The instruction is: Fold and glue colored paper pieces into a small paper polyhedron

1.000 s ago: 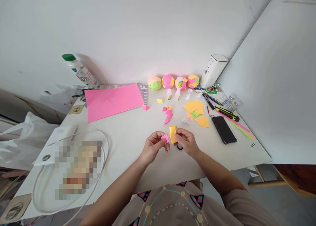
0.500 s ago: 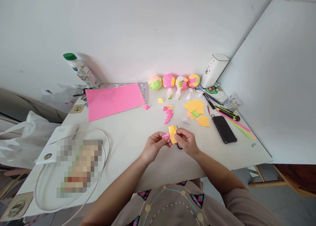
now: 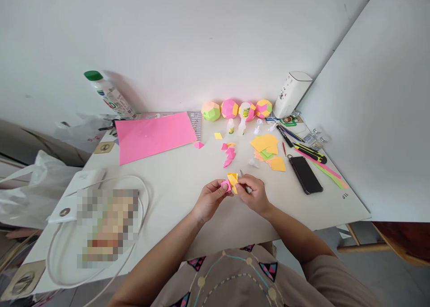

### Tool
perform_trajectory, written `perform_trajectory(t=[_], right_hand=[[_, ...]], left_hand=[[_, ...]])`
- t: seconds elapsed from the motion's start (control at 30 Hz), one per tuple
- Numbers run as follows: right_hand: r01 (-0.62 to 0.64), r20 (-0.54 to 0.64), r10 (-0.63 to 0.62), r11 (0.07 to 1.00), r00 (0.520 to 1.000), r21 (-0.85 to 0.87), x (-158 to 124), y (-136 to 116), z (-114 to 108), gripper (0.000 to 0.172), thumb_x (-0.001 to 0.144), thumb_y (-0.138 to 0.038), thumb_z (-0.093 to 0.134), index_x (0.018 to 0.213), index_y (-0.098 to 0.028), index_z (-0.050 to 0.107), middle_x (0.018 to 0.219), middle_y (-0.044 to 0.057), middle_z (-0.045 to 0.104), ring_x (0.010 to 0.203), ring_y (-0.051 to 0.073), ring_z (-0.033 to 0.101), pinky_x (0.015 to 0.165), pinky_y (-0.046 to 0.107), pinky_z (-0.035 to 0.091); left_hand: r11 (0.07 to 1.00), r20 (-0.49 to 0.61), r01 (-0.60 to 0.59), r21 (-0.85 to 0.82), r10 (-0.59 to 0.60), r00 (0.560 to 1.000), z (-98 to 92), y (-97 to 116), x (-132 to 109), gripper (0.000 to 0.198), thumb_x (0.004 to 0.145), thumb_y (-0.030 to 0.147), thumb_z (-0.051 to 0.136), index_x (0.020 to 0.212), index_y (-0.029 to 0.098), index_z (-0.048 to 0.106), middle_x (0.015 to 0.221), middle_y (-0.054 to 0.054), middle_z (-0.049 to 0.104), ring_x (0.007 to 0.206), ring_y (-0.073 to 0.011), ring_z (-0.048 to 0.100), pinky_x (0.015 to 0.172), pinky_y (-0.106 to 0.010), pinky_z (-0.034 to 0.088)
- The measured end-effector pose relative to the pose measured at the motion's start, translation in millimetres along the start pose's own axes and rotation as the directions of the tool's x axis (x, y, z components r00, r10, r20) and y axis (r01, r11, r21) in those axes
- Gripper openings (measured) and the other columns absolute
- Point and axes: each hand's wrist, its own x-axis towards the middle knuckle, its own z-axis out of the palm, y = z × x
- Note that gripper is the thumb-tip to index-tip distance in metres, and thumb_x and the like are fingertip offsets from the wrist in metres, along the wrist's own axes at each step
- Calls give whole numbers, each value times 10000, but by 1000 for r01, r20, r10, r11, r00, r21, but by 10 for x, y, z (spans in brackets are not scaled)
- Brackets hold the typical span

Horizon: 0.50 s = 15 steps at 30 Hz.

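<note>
Both hands meet above the white table (image 3: 174,181), near its front edge. My left hand (image 3: 210,199) pinches a small folded pink paper piece (image 3: 225,185). My right hand (image 3: 253,194) pinches a folded orange paper piece (image 3: 232,179) that touches the pink one. A thin metal tip, perhaps of scissors (image 3: 242,176), pokes out from under my right fingers. Just beyond the hands lie several small pink folded pieces (image 3: 229,154).
A large pink sheet (image 3: 152,136) lies at the back left, with a green-capped bottle (image 3: 107,94) behind it. Several paper balls (image 3: 229,109), glue bottles (image 3: 230,126), an orange and green paper stack (image 3: 267,148), a black phone (image 3: 305,175) and pens (image 3: 309,154) sit at the right. A white cable (image 3: 141,190) loops at the left.
The hands have drawn closer and the orange piece, upright before, is now folded down against the pink piece. The black loop seen under my right hand no longer shows.
</note>
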Motion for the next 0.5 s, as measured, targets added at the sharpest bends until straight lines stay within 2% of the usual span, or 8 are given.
perform_trajectory(t=[0.23,0.5], right_hand=[[-21,-16,21,1000,1000,-19,2,-29,-5,154,799,-161,544,651,-190,572,571,-15,502,511,105,437,489,249,387],[-49,-1,49,999,999,-17,-2,-28,-1,160,807,-206,543,651,-210,577,561,-8,524,497,116,430,488,267,393]], left_hand=[[1000,-14,9,30,-8,1000,8,12,-11,246,677,356,789,765,141,711,691,-24,655,677,-120,581,751,-285,455],[980,-67,6,199,8,998,44,74,-39,235,683,346,775,773,144,695,732,-35,668,708,-138,579,736,-288,439]])
